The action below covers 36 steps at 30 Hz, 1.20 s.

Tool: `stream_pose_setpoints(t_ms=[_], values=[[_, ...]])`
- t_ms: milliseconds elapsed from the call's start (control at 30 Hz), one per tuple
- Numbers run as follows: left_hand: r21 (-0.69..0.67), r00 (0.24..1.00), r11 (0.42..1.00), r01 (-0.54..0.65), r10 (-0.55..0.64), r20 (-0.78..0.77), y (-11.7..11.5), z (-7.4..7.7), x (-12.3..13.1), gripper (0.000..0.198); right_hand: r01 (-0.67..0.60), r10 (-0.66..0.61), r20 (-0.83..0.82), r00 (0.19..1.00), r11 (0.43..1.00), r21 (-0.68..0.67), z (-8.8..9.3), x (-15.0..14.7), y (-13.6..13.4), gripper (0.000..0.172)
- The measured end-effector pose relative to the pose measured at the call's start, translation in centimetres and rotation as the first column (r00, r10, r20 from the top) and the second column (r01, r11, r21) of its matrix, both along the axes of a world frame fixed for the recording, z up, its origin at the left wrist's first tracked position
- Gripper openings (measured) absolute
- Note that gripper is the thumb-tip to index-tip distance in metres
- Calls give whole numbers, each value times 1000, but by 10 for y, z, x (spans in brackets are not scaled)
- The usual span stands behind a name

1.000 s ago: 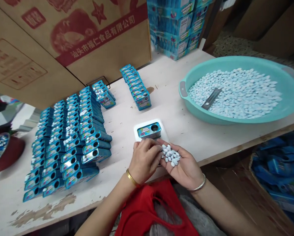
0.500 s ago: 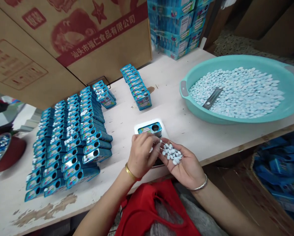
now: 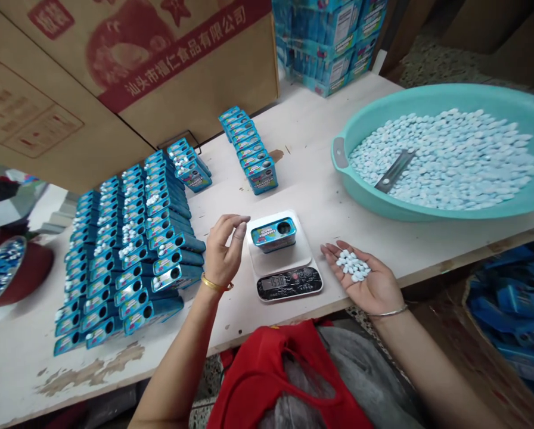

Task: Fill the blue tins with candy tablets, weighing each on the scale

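Observation:
My right hand [image 3: 368, 280] is palm up and cupped, with a small heap of pale blue-white candies [image 3: 353, 265] resting in the palm. It hovers to the right of a white digital kitchen scale [image 3: 300, 260] whose display is lit. On the scale's platform stands a blue candy tin [image 3: 273, 233] with a round dark hole in its top. My left hand [image 3: 226, 250] hangs just left of the tin, apart from it. Its fingers are loosely bent forward with the thumb below them, and nothing shows in them.
A turquoise basin [image 3: 360, 199] of candies with a metal scoop [image 3: 396, 171] stands to the right. Rows of blue tins [image 3: 135, 250], some topped with candies, fill the left, with a shorter row [image 3: 251, 149] behind the scale. Cardboard boxes [image 3: 182, 113] and wrapped packs [image 3: 334, 47] line the back.
My hands have parted: the left moved left from above the scale, the right moved right with its candies. The tin and the scale's display are now uncovered. Fewer candies seem to lie in the palm.

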State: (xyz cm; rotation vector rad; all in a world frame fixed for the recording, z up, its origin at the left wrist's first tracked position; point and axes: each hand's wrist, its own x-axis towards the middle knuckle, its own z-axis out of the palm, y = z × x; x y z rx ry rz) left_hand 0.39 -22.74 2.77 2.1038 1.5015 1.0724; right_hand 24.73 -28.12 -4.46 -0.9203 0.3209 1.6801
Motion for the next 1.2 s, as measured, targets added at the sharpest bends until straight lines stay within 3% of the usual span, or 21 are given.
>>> stream_pose_setpoints(t_ms=[300,600,1200], values=[[-32,1000,1000,-2,2,12,-4,-8,-6,17,-21,20,18,1000,998,53,-10,3,-2,25],[-43,999,998,35,-35,-6,-3,-7,1,17,-30,30,7,1000,993,112,-12,4,-4,26],[-45,992,992,117,-119,-47,1,-4,11,20,-25,25,-1,1000,995,96,-12,4,-5,28]])
